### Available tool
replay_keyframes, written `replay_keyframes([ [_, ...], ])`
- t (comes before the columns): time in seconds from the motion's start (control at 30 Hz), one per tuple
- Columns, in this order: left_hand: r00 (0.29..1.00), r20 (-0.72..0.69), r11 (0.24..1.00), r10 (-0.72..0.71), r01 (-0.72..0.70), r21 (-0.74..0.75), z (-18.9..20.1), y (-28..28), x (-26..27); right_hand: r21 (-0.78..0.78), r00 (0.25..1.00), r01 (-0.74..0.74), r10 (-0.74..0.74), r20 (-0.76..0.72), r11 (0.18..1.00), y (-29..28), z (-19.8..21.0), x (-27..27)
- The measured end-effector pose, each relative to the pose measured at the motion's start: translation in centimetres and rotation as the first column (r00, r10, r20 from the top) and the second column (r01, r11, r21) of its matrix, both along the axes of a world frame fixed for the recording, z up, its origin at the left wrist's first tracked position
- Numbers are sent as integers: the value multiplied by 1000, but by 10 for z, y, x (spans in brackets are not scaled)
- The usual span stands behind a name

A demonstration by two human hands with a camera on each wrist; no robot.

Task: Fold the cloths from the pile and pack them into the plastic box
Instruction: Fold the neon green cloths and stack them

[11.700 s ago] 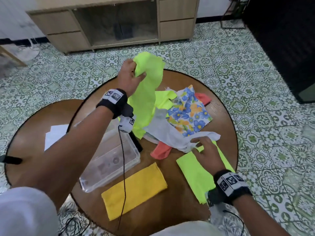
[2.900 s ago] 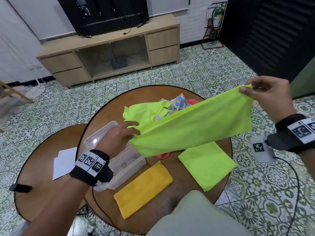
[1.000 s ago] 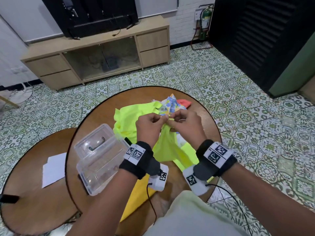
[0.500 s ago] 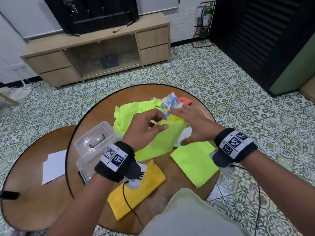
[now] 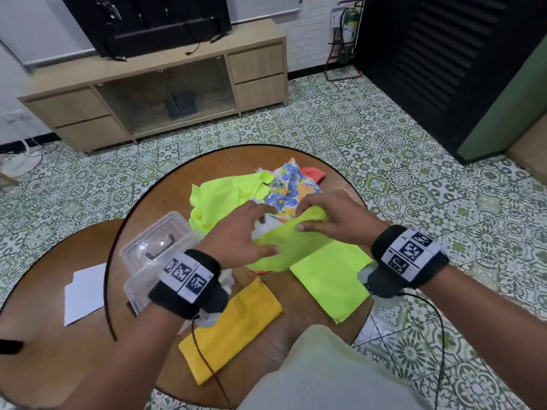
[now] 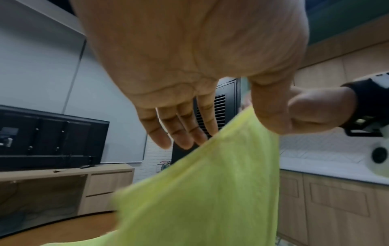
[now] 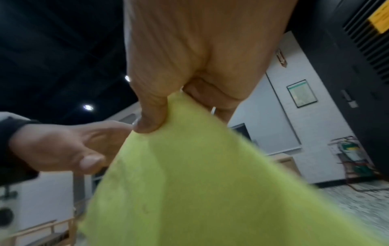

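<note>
A neon green cloth hangs doubled over between my hands, above the round table. My right hand pinches its upper end between thumb and fingers. My left hand holds the lower part, thumb on one side and straight fingers on the other. The cloth fills the lower half of both wrist views. Behind the hands lies the pile: a floral cloth, another neon cloth, an orange one. The clear plastic box stands to the left.
A folded neon cloth and a folded yellow cloth lie flat on the table's near side. A white sheet of paper sits on the lower round table to the left. My knee is against the front edge.
A second ago both hands held the cloth's corners together high up. They have since come down towards the table and moved apart, the left hand sliding down the doubled cloth.
</note>
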State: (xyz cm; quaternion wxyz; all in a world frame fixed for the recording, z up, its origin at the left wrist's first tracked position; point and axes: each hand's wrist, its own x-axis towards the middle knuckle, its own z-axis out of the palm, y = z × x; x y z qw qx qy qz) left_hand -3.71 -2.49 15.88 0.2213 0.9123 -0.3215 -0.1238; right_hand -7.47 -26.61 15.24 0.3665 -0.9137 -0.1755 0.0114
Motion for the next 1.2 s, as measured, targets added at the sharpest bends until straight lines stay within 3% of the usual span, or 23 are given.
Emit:
replay_keyframes([
  [0.07,1000,-10,999,-12,12,-51,3,-22,-3,47,998,-9,6,70,999,15,16,4],
  [0.2,999,-23,966,29,-34,-256,8,-44,0,331,992,44,-80,96,943,16,42,7],
  [0.23,999,-15,949,45,-48,-312,9,-43,2,300,996,77,-89,28,951,8,45,7],
  [0.33,997,37,937,70,-53,-344,14,-35,2,-166,969,37,-76,-235,985,-27,21,5],
  [0.37,996,60,947,59,-37,-319,13,-31,4,-198,951,27,-86,-295,980,-39,5,1],
  [0.4,996,71,959,47,-25,-283,11,-28,5,-144,936,61,-106,-335,988,-51,-10,-3],
  [0.47,998,35,968,49,-39,-248,3,-23,7,118,917,207,-151,-369,971,-68,-35,-17],
  [0.57,989,-96,947,116,-140,-289,-18,-25,9,511,872,434,-203,-445,742,-69,-58,-44],
  [0.63,961,-228,929,158,-223,-294,-38,-31,10,586,819,551,-252,-515,594,-62,-71,-57],
  [0.7,939,-293,925,181,-264,-273,-55,-36,11,564,787,611,-343,-513,556,-60,-78,-62],
  [0.8,881,-446,870,157,-337,-359,-67,-49,12,517,802,593,-402,-441,618,-72,-81,-61],
  [0.93,779,-624,816,67,-403,-415,-73,-66,4,517,791,611,-495,-359,600,-90,-80,-59],
  [1.07,721,-692,901,37,-324,-289,-90,-80,-24,224,809,584,-583,-78,780,-108,-98,-69],
  [1.13,728,-683,950,65,-255,-181,-106,-89,-44,110,860,510,-508,-52,853,-108,-107,-74],
  [1.2,727,-684,969,62,-207,-132,-120,-101,-59,96,904,425,-417,-90,900,-103,-116,-76],
])
